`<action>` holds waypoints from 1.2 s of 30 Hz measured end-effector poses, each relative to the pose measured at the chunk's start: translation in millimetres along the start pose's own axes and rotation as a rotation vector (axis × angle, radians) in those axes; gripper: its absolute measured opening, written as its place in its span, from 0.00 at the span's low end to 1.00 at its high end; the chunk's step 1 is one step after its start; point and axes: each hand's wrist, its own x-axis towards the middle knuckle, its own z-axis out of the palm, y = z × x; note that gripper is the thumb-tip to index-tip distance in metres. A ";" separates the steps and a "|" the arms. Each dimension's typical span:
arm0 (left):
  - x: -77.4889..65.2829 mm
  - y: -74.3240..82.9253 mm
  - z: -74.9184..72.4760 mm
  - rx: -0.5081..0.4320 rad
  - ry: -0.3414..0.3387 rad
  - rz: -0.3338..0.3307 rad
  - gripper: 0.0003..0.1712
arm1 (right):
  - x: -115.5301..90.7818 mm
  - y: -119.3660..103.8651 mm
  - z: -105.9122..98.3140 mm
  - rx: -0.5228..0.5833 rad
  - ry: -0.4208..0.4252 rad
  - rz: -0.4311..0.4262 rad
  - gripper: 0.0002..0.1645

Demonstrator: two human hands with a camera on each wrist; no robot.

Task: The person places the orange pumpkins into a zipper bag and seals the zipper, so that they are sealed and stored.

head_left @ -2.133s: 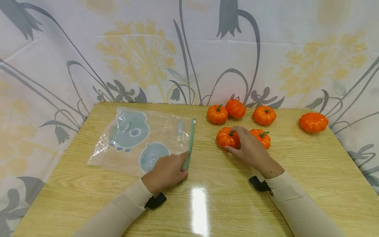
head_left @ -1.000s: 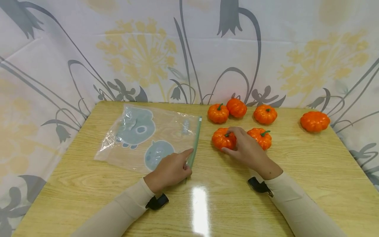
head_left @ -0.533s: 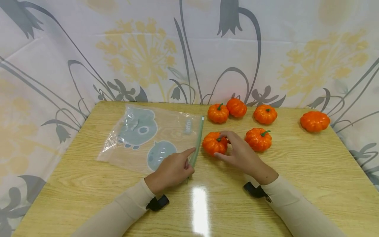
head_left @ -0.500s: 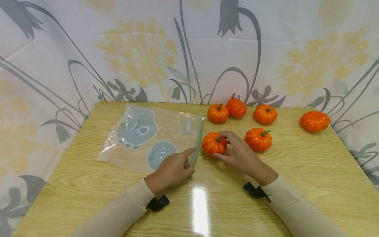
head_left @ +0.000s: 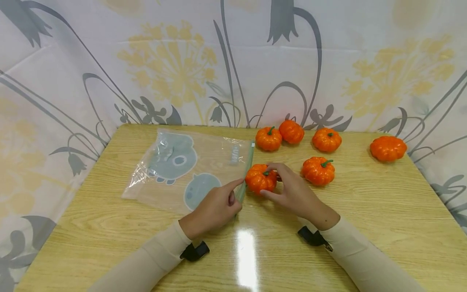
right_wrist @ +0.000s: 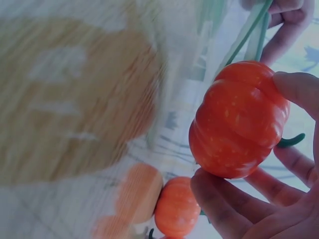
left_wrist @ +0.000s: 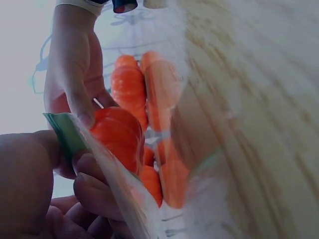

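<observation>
A clear zip bag with pale blue animal prints lies flat at the table's left, its green zip edge facing right. My left hand pinches that edge between thumb and fingers, the index finger stretched along it. A small orange toy pumpkin with a green stem is at the bag's mouth, overlapping the green strip in the head view. My right hand grips it from the right, thumb on one side and fingers on the other, as the right wrist view shows. The left wrist view has the raised bag edge beside the pumpkin.
To the right of the gripped one sits another pumpkin. Behind it are a pair touching, with one pumpkin at the left, and a third pumpkin. A further pumpkin lies at the far right. A floral cloth backs the wooden table.
My right hand has carried the pumpkin left, away from the other front pumpkin and up to the bag's edge. My left hand has drawn the bag to the right.
</observation>
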 end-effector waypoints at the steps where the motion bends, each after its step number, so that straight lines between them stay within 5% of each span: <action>1: 0.1 0.3 0.2 -0.008 0.005 0.001 0.38 | -0.3 -0.2 0.0 0.001 0.002 -0.005 0.42; 36: -6.3 10.0 8.5 -0.173 0.029 0.094 0.40 | -2.5 -0.1 5.7 0.013 -0.024 -0.046 0.35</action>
